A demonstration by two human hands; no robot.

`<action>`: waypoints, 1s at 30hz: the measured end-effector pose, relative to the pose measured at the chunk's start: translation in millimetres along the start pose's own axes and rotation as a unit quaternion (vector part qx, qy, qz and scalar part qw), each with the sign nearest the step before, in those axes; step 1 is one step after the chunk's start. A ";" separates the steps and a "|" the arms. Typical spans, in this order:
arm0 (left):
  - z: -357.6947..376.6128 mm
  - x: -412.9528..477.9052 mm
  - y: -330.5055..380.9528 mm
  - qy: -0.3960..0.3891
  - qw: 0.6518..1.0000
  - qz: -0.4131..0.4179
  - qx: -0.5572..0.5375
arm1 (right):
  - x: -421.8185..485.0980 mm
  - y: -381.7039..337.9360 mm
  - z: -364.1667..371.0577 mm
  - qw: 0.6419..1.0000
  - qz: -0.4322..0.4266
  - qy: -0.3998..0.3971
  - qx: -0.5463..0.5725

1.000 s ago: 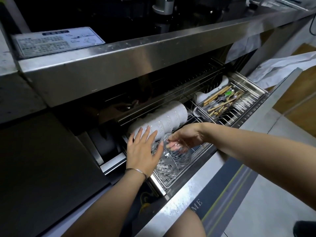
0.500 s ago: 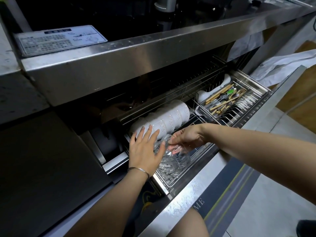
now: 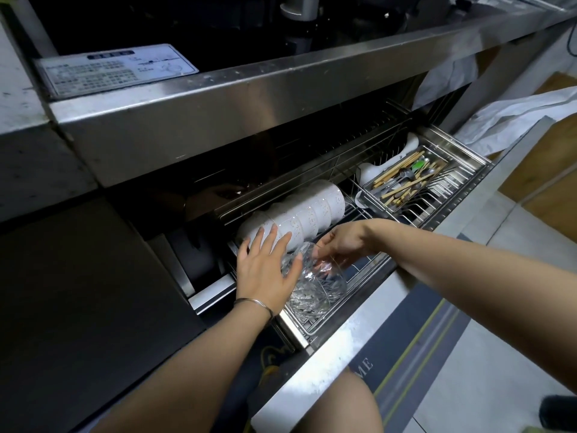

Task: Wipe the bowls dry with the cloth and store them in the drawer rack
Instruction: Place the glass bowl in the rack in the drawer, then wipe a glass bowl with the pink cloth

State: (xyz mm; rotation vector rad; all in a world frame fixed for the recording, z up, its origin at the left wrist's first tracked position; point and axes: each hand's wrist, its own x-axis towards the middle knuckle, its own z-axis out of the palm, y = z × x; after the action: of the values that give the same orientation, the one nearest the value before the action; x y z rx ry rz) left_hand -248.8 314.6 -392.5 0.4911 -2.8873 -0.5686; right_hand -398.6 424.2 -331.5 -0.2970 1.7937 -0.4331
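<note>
Hardly anything has shifted over the last second: both our grips stay at the glass bowl (image 3: pixel 321 287), which is still in the front left corner of the drawer rack (image 3: pixel 363 278). Nearest us, our knee (image 3: pixel 340 404) shows beside a dark floor mat (image 3: pixel 415 332). Our left grip (image 3: pixel 265 273), a thin bracelet (image 3: pixel 254 303) on its wrist, lies flat against the bowl's left side, fingers straight and spread, fingertips reaching onto the row of white bowls (image 3: pixel 309 210). Our right grip (image 3: pixel 342 242) curls over the glass bowl's rim from the right, fingers showing through the glass. That bowl stands tilted on the wires. Just behind it the white bowls lie nested on their sides. Farther right sits a full cutlery tray (image 3: pixel 379 204). Above, the steel edge of the desk (image 3: pixel 249 98) overhangs the drawer, a printed label (image 3: pixel 115 68) beyond it.
</note>
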 end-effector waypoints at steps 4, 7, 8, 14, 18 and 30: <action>-6.3 0.1 -0.4 -0.052 0.999 -0.001 -0.003 | -26.2 2.3 -2.4 0.980 -0.084 0.177 -0.029; -22.1 0.6 2.1 -0.099 0.992 -0.011 -0.074 | -63.0 5.8 4.5 0.943 -0.157 0.283 -0.079; -30.4 -0.1 5.5 -0.099 0.990 -0.016 -0.103 | -75.7 5.8 9.3 0.932 -0.182 0.301 -0.087; -114.0 -23.2 40.2 -0.056 0.972 0.039 -0.226 | -143.9 -8.1 48.4 0.847 -0.325 0.420 -0.041; -200.0 -55.0 32.9 0.040 0.963 0.104 -0.247 | -195.7 -45.7 87.5 0.794 -0.404 0.443 -0.099; -411.7 -148.7 -88.9 0.251 0.964 -0.028 -0.081 | -234.2 -215.4 195.0 0.701 -0.536 0.368 -0.292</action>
State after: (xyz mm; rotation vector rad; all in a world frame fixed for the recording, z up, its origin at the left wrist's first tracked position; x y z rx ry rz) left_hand 3.9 148.2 -64.0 0.5930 -2.3332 -0.5833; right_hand -154.4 302.3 -76.9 -1.9171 2.3505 -0.8542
